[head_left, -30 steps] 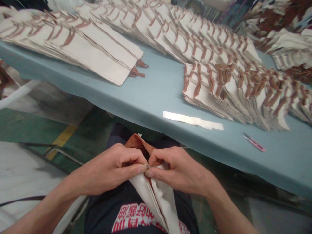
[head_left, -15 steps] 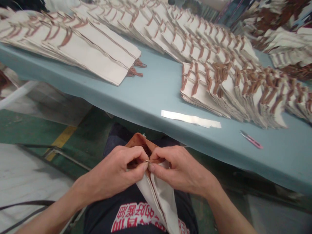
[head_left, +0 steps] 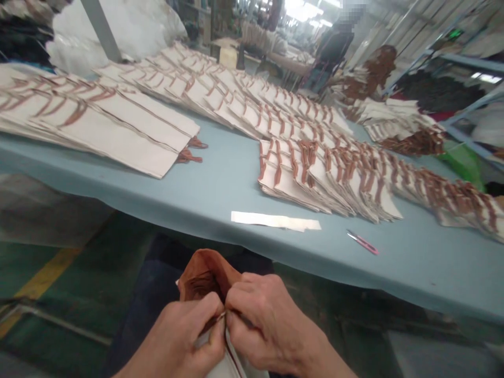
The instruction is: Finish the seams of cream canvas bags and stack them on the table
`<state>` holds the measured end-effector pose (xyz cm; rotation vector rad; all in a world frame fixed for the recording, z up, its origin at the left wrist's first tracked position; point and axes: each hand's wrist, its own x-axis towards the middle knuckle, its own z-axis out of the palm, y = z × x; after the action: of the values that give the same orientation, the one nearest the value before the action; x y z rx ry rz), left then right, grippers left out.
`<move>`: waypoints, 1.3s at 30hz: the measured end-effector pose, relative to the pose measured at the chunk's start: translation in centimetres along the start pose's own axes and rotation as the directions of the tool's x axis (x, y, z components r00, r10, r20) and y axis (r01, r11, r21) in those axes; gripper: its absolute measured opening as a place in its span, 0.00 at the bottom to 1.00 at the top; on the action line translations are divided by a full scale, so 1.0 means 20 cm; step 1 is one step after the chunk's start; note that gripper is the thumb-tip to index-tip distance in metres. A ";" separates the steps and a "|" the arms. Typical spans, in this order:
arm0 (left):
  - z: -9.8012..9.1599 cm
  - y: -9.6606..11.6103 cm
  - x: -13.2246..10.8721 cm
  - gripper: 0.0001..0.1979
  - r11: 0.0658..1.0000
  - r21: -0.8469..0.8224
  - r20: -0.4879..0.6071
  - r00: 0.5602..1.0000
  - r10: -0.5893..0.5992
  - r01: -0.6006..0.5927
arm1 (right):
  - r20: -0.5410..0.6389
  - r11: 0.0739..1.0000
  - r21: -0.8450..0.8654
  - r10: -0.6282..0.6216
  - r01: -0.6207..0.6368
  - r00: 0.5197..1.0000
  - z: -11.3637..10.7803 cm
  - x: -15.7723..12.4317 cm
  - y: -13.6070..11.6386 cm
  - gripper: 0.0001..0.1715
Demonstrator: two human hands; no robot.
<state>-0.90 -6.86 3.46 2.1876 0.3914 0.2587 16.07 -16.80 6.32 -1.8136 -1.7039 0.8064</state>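
Observation:
In my lap, at the bottom of the head view, is a cream cloth piece with a brown lining (head_left: 214, 260), shaped like a bag with its brown mouth gaping upward. My left hand (head_left: 189, 336) pinches its edge between thumb and forefinger. Right beside it, my right hand (head_left: 263, 320) grips the same edge, fingers curled in. The two sets of fingertips nearly meet at the seam. Below the hands, the cream body hangs down with a dark brown line along it. My fingers cover the exact spot they hold.
On the blue-covered table (head_left: 220, 181) lie a white strip (head_left: 275, 220) and pink-handled thread snips (head_left: 363, 242). Overlapping cream pieces with brown trim (head_left: 315, 176) fill the right and back; larger ones (head_left: 129, 131) lie left. A person (head_left: 334, 47) stands far behind.
The view has tilted up, showing more of the room, so table and hands sit lower and further left. Both hands still pinch the bag's edge; the right hand's fingers look more curled.

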 end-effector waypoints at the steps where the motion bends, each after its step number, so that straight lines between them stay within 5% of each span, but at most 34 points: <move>1: 0.02 -0.01 0.00 0.12 0.998 0.026 -0.036 0.998 0.051 -0.050 | 0.046 0.988 0.132 0.072 -0.077 0.996 0.02 0.01 0.03 0.10; 5: 0.07 -0.07 0.00 0.13 0.986 0.095 -0.094 0.985 0.143 -0.134 | 0.350 0.761 0.521 0.223 -0.386 0.910 0.08 0.04 0.12 0.08; 10: 0.05 -0.08 0.00 0.14 0.999 -0.042 -0.110 0.994 -0.004 -0.001 | 0.116 0.937 0.317 0.117 -0.149 0.986 0.01 0.06 0.10 0.09; 13: 0.02 -0.06 0.02 0.15 0.994 -0.088 -0.133 0.989 -0.071 0.059 | 0.016 0.968 0.245 0.061 -0.063 0.998 -0.10 0.08 0.09 0.06; 15: 0.01 -0.05 0.02 0.17 0.993 -0.090 -0.141 0.986 -0.090 0.078 | -0.123 0.981 0.151 0.141 -0.122 0.982 -0.17 0.12 0.11 0.06; 18: 0.02 -0.05 0.02 0.16 0.996 -0.066 -0.192 0.979 -0.071 0.059 | -0.326 0.928 -0.102 0.308 -0.357 0.894 -0.23 0.22 0.17 0.05; 21: 0.07 -0.05 0.00 0.13 1.000 -0.010 -0.255 0.967 -0.028 0.026 | -0.286 0.810 -0.303 0.425 -0.502 0.859 -0.26 0.34 0.21 0.11; 29: 0.15 -0.08 -0.05 0.13 0.997 -0.026 -0.324 0.943 -0.082 0.078 | -0.235 0.649 -0.533 0.504 -0.543 0.831 -0.24 0.53 0.17 0.14; 39: 0.10 -0.10 -0.01 0.15 0.990 -0.081 -0.372 0.918 -0.140 0.118 | -0.238 0.606 -0.581 0.512 -0.543 0.826 -0.25 0.55 0.19 0.16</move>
<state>-0.79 -7.24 0.78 2.0415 0.7310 0.6144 22.63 -5.96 6.31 -2.8739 -1.5022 0.3874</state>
